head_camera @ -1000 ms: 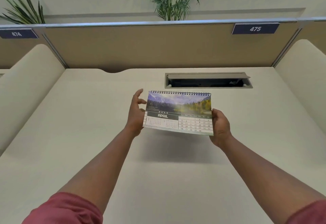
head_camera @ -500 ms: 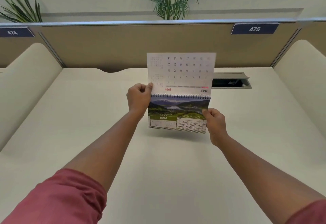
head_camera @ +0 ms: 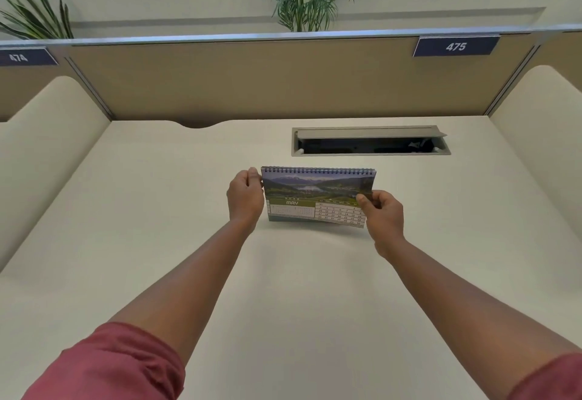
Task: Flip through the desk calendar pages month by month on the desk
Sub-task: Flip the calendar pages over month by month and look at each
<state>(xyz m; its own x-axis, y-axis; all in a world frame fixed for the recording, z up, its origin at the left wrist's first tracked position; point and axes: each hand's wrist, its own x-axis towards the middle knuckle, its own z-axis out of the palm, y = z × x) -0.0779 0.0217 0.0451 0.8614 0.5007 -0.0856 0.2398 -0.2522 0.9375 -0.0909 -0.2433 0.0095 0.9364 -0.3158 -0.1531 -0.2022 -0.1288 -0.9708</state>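
Note:
A spiral-bound desk calendar (head_camera: pixel 315 196) stands in the middle of the cream desk (head_camera: pixel 283 289), showing the MAY page with a lake and mountain picture. My left hand (head_camera: pixel 245 198) grips its upper left edge near the spiral. My right hand (head_camera: pixel 382 212) pinches the right edge of the front page between thumb and fingers; that page's lower right corner is lifted slightly off the stand.
Behind the calendar, a grey cable box (head_camera: pixel 370 141) with its lid raised is sunk into the desk. A tan partition (head_camera: pixel 283 84) with a 475 label (head_camera: pixel 455 46) closes the back. Cream side dividers (head_camera: pixel 47 147) flank the desk. Plants stand behind the partition.
The April page went up and over the spiral to the back, leaving May in front. My right hand moved up to the May page's right edge. My left hand now grips the calendar's upper left edge.

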